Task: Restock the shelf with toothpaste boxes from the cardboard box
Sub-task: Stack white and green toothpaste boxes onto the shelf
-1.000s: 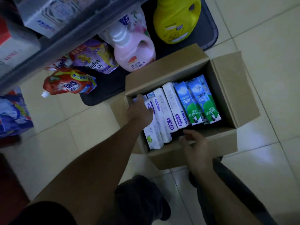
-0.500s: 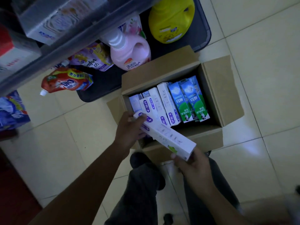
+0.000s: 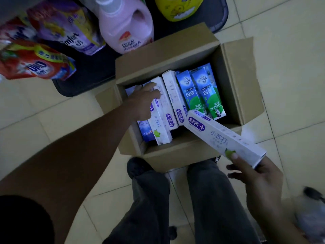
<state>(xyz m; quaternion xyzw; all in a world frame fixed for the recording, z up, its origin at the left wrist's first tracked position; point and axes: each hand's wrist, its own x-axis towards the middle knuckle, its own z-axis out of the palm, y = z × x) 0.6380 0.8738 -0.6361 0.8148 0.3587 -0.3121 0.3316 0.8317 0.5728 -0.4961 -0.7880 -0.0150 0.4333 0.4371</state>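
An open cardboard box [image 3: 235, 81] stands on the tiled floor in front of my legs. Inside it lie several toothpaste boxes: white and purple ones [image 3: 173, 97] on the left and two blue and green ones [image 3: 205, 92] on the right. My right hand [image 3: 258, 180] grips the near end of one white toothpaste box [image 3: 219, 136], held slanted above the box's near right corner. My left hand [image 3: 142, 101] reaches into the box's left side, its fingers curled over the far end of another white toothpaste box [image 3: 161, 124]. The shelf is out of view.
A dark tray [image 3: 98, 71] behind the box carries a pink detergent bottle [image 3: 124, 23], a yellow bottle [image 3: 177, 7] and, at the left, purple [image 3: 66, 27] and red refill pouches [image 3: 33, 64]. My dark trouser legs [image 3: 175, 205] stand just before the box. Pale tiles lie to the right.
My right hand has taken the white toothpaste box alone and swung it right. My left hand let go of it and went back into the box onto another white one.
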